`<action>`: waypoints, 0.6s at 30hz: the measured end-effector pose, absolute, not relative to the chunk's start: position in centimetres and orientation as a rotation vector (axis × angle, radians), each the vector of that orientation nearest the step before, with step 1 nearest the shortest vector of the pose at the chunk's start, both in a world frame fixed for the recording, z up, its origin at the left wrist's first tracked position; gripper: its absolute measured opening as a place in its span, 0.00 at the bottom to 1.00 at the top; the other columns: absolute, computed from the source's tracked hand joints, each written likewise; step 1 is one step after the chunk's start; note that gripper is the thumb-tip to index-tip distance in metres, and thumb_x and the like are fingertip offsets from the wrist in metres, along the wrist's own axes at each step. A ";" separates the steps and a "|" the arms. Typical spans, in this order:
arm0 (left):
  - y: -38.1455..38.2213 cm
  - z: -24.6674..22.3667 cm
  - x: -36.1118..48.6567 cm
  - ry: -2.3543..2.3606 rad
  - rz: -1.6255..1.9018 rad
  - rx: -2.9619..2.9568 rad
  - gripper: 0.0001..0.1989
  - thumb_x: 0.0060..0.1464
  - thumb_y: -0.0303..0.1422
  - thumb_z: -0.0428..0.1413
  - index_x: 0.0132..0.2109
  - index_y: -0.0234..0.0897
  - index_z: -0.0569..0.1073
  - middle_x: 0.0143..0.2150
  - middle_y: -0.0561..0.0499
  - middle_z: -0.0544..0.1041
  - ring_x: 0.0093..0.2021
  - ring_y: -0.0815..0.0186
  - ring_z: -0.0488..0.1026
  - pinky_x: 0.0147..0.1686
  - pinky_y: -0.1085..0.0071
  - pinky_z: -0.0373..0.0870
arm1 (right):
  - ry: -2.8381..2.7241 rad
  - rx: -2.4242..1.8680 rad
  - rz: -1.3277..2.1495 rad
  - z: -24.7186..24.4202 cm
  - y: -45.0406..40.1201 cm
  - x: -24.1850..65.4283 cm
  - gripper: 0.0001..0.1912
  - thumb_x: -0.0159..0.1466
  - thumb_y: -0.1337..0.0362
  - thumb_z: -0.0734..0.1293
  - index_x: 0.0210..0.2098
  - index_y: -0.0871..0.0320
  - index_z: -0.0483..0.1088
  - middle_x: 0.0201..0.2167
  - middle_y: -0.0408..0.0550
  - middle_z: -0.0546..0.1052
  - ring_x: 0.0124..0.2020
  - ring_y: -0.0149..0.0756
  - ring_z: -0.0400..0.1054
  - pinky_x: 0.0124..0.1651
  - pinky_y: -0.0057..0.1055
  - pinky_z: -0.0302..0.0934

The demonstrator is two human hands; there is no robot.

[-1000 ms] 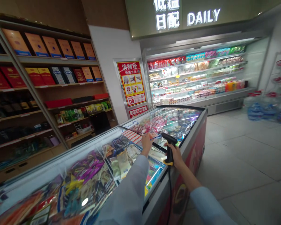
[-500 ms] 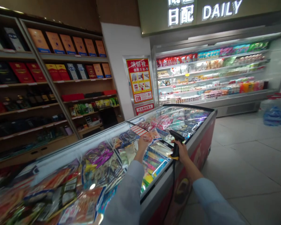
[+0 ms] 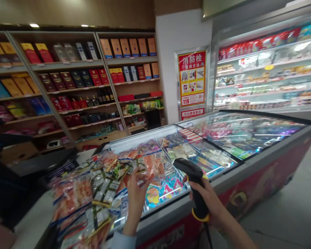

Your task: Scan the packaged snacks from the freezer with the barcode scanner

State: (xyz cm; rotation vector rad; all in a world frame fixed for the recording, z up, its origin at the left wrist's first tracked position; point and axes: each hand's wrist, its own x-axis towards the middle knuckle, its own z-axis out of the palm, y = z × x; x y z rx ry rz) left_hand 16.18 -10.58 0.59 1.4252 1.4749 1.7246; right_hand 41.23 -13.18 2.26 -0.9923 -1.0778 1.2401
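Observation:
My left hand hangs with its fingers apart just below a clear packet of orange snack strips, and it seems to hold nothing. That packet lies at the edge of a heap of sealed plastic snack packets on the counter. My right hand is closed around the handle of a black corded barcode scanner with a yellow ring at its base. Both hands are over or beside the glass-topped chest freezer.
Wooden shelves of boxed goods and bottles fill the back wall. A red fire-hydrant notice hangs beside a lit refrigerated display case. Dark shapes stand at the counter's left edge. Tiled floor lies at lower right.
The view has swung left and lower, bringing the snack heap and counter into sight. My left hand has moved from above the freezer glass to the heap, fingers now apart. The scanner remains in my right hand.

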 end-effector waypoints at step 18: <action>-19.6 -4.7 12.4 1.670 1.893 1.184 0.29 0.48 0.46 0.62 0.55 0.41 0.68 0.35 0.50 0.76 0.36 0.64 0.77 0.38 0.65 0.78 | -1.153 -0.917 1.582 1.7 -17.6 29.3 0.24 0.43 0.49 0.76 0.29 0.57 0.65 0.20 0.42 0.73 0.15 0.31 0.65 0.20 0.29 0.60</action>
